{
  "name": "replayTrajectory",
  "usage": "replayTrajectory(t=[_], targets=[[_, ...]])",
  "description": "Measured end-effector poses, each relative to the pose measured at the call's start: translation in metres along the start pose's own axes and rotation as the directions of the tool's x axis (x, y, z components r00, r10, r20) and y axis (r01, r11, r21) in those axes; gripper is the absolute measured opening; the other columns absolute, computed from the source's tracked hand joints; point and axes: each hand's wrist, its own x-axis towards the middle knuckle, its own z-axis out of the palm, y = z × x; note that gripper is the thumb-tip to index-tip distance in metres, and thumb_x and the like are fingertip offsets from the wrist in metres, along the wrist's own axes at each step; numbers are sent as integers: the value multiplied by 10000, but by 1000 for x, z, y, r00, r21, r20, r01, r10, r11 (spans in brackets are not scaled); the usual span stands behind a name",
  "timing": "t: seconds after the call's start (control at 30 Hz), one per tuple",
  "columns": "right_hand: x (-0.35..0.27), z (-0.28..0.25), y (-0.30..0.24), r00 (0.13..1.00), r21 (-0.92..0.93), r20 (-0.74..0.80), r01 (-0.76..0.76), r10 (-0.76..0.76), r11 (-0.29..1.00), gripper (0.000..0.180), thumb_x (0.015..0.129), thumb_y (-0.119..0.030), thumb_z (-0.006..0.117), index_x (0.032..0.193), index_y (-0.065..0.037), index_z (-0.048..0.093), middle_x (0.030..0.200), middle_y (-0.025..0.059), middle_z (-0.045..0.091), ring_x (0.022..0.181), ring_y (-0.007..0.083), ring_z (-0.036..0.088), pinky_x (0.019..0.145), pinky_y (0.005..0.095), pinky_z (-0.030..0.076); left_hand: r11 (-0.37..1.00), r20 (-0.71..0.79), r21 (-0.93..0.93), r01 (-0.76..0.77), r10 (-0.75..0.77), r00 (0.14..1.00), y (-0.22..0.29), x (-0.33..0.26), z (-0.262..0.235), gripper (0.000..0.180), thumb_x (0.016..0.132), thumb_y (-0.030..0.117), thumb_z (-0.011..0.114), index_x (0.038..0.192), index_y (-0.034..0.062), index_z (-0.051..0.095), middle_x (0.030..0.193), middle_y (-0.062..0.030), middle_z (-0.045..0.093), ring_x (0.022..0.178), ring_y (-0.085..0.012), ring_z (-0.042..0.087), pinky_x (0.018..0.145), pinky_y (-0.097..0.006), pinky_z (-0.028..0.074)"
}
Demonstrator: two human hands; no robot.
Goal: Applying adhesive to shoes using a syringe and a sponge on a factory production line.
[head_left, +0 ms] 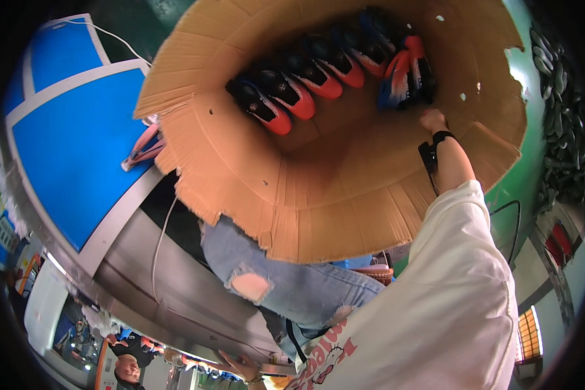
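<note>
1. Step in hand, my read: packing red, black and blue shoes (pixel 281 123) into the large open brown cardboard carton (pixel 335 227).
2. Shoes' location: a slanting row along the carton's far side, red toes toward me. Two more red, white and blue shoes (pixel 401 73) stand close together at the row's right end, turned the other way, red ends away from me.
3. Right hand (pixel 434 121): inside the carton, just beside those two. Fingers look curled into a fist, no shoe visible in them. Contact with the shoes: can't tell.
4. Left hand (pixel 240 366): out of the carton, down at the grey bench (pixel 208 322). Fingers spread, nothing seen in them. Can't tell if they touch the bench.
5. Near side of the carton floor has bare room in front of the row.
6. Next move calls for, I'd judge: right fingers opening to nudge the end two snug, or coming out clear; left fingers closing on another shoe. Watch the torn carton rim for snagging.
</note>
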Motion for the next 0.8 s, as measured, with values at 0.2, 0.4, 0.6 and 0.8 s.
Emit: replayTrajectory(t=[0.2, 0.4, 0.6, 0.8], targets=[[1, -26, -30, 874, 298, 8, -467, 487, 833, 561, 826, -316, 650, 1287, -25, 518, 1266, 204, 581, 1164, 327, 568, 980, 369, 470, 862, 435, -322, 392, -233, 870, 2, 4, -9, 948, 833, 48, 654, 1539, 254, 55, 1579, -111, 105, 822, -262, 505, 572, -373, 562], [40, -40, -53, 868, 762, 365, -71, 337, -644, 542, 737, 7, 719, 1187, -130, 450, 1191, 84, 451, 1067, 340, 496, 814, 452, 570, 419, 450, -465, 780, -647, 616, -11, -9, 0, 840, 855, 115, 621, 1533, 265, 148, 1245, -116, 454, 803, -194, 507, 638, -306, 555], [14, -46, -74, 837, 784, 351, -18, 420, -620, 534, 766, -133, 772, 1218, -121, 488, 1125, 53, 473, 955, 235, 505, 744, 315, 499, 271, 586, -570, 776, -528, 615, -78, -45, 15, 628, 940, 264, 510, 1508, 312, 246, 1208, -90, 508, 936, -229, 532, 717, -360, 545], [34, -60, -40, 723, 848, 308, -504, 618, 166, 608, 844, -324, 715, 1362, -142, 452, 1217, 115, 575, 1028, 230, 550, 828, 376, 480, 371, 336, -653, 660, -639, 691, 27, 17, -7, 752, 748, -117, 460, 1434, 187, 422, 1556, -203, 23, 1296, -447, 393, 702, -335, 563]])
